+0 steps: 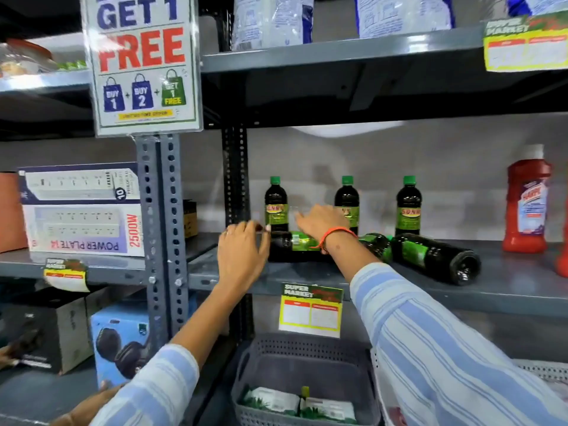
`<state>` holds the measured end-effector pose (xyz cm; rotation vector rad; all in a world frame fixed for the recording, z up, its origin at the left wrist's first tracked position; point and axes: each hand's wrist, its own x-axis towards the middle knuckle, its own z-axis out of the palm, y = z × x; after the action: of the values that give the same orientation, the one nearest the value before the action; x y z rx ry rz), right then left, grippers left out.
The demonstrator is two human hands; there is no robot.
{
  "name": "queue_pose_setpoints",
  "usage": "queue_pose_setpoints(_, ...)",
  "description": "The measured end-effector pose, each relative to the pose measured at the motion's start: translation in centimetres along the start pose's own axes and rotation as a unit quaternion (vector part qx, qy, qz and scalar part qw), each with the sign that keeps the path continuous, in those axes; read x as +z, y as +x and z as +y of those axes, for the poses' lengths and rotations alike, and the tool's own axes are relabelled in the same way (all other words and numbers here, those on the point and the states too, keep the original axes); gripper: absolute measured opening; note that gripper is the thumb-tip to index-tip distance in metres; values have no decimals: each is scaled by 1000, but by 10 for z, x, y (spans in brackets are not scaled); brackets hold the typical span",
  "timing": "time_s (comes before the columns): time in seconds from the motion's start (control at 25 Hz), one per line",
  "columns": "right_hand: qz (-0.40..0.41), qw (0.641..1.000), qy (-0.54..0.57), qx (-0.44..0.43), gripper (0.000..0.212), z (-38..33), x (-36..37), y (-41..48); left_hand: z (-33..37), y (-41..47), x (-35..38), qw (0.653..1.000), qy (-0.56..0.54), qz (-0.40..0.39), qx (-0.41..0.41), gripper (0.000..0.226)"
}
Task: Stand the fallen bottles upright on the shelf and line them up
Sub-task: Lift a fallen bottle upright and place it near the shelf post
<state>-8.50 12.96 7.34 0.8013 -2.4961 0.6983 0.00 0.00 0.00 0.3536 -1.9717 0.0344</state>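
Three dark bottles with green caps stand upright at the back of the grey shelf [507, 281]: left [276, 204], middle [346, 195] and right [408, 206]. In front of them lie three fallen bottles: one on the left [299, 245], one in the middle [376, 245], largely hidden by my right forearm, and one on the right [436, 258] with its base facing me. My left hand [242, 253] curls around the left end of the left fallen bottle. My right hand [319, 222] hovers palm-down just above that bottle, fingers spread.
A red bottle [526, 201] stands at the shelf's right end. A perforated steel upright [161, 226] and boxes [81, 210] lie to the left. A grey basket [270, 345] with packets sits below, and a price tag [311, 310] hangs from the shelf edge.
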Motion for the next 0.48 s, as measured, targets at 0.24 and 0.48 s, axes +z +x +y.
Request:
queue_pose_setpoints(0.24, -120, 978, -78, 154, 50, 3, 30, 19, -49, -41, 11, 999, 15, -30, 2, 42)
queue_pose_setpoints(0.48, -97, 969, 8, 228, 67, -11, 49, 29, -57, -51, 24, 1000, 21, 10, -8, 44)
